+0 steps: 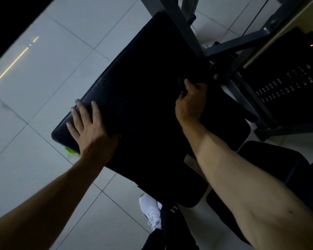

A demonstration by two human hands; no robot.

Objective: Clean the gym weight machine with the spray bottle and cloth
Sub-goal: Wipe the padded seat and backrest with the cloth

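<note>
Black padded bench pad (143, 87) on the weight machine fills most of the shot, tilted, and both hands are on it. Left hand (90, 129) lies flat on the near corner, fingers spread wide and straight, palm down, holding nothing. Right hand (190, 101) is at the pad's far side edge with its fingers curled round a dark knob (182, 80); it's pretty murky there, so I can't tell you more about that part.

Just past the right hand are the grey metal frame (242, 44) and the weight stack (287, 83). The plates have little white labels in rows, but they're way too small and blurry to read.

Something bright green (70, 151) peeks out from under the pad, right below the left wrist; can't tell what it is. White sneaker (150, 208) sits on the pale tile floor (43, 78) between the two forearms.
</note>
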